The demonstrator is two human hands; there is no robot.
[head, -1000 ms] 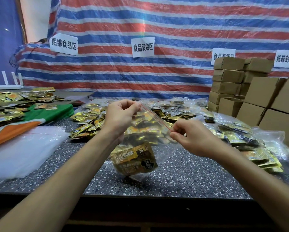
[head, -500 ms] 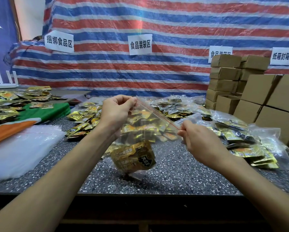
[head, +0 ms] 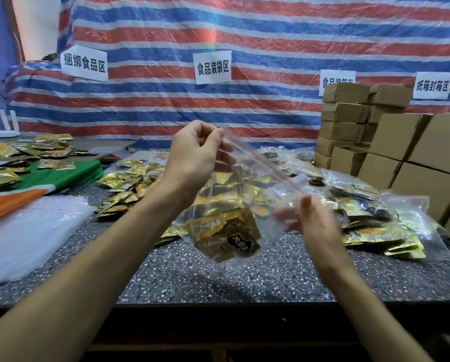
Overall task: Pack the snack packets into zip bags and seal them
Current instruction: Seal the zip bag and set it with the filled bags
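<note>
Both hands are up in front of the body, working one bag between them. Left hand (head: 195, 155) sits higher, fingers curled in, pinching the top corner of a clear plastic zip bag (head: 247, 184) right at the upper end of its thin red zip strip (head: 271, 169). That strip slants down to the right hand (head: 314, 220), lower and blurred. Its thumb points up at the strip's far end and its fingers show through the plastic, so it is grasping that corner too. Whether the seal is pressed closed along its length, I can't tell.

The bag is held up over the dark speckled stone tabletop (head: 218, 280). Down in its bottom corner sit gold foil snack packets (head: 226, 235), a black badge on the front one.

Loose gold packets (head: 124, 188) are heaped on the table beyond the left forearm. Off to the right, filled clear bags of packets (head: 364, 220) pile up just beside the brown cardboard boxes (head: 427, 165). Far left, a flat stack of empty clear bags (head: 28, 231) lies next to a green and orange cloth (head: 62, 176). Behind it all hangs a red, white and blue striped tarpaulin (head: 244, 35) carrying white paper signs (head: 213, 67).
</note>
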